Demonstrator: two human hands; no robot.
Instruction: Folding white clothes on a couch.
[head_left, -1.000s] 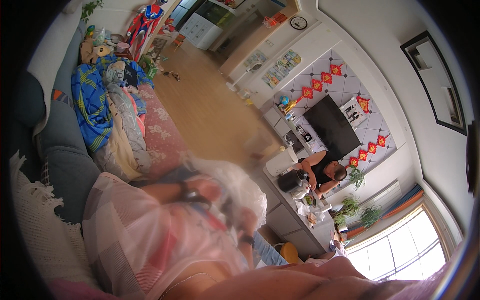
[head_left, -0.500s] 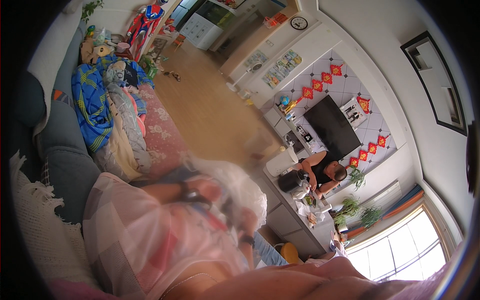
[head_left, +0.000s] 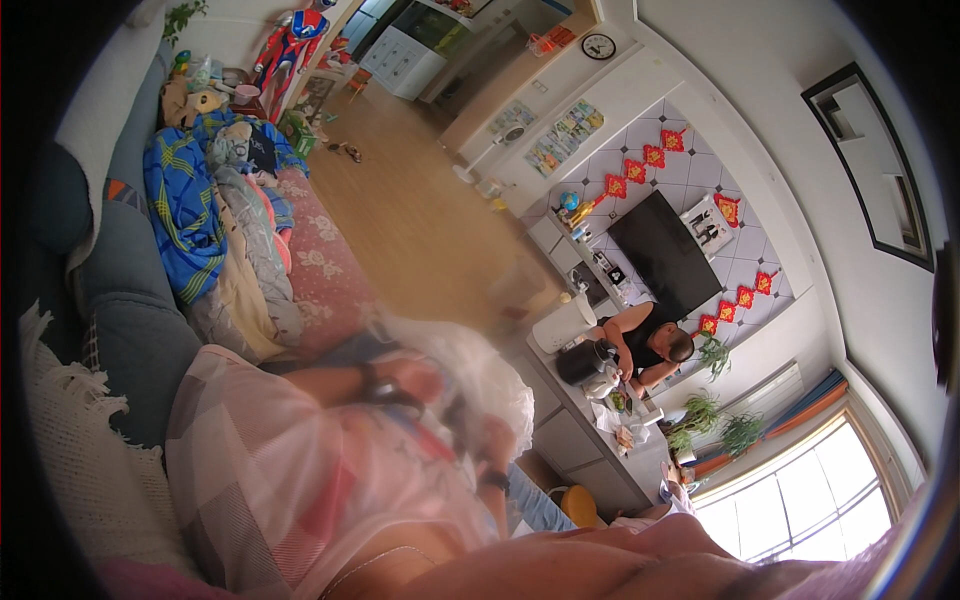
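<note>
Up on the far wall we see a row of red diamond-shaped paper signs (head_left: 640, 170) framing a dark flat screen (head_left: 665, 255), a round clock (head_left: 598, 46) above them and a colourful rectangular poster (head_left: 560, 140) beside the doorway. Down close, it's all blur: our left hand (head_left: 415, 380), a dark band at its wrist, lies across a pink-and-white checked cloth (head_left: 270, 470), at the edge of a crinkled, translucent white bag (head_left: 480, 375). Our right hand (head_left: 495, 440), wrist also banded, sits at the bag's lower edge. Whether either hand grips or lies open, we cannot tell. Left of us, the sofa (head_left: 140, 330) carries a heap of blue and pale bedding (head_left: 210, 230). The wooden floor (head_left: 410, 210) runs open toward the doorway. Another person (head_left: 650, 350) bends over a grey counter (head_left: 590, 430) near the window.
</note>
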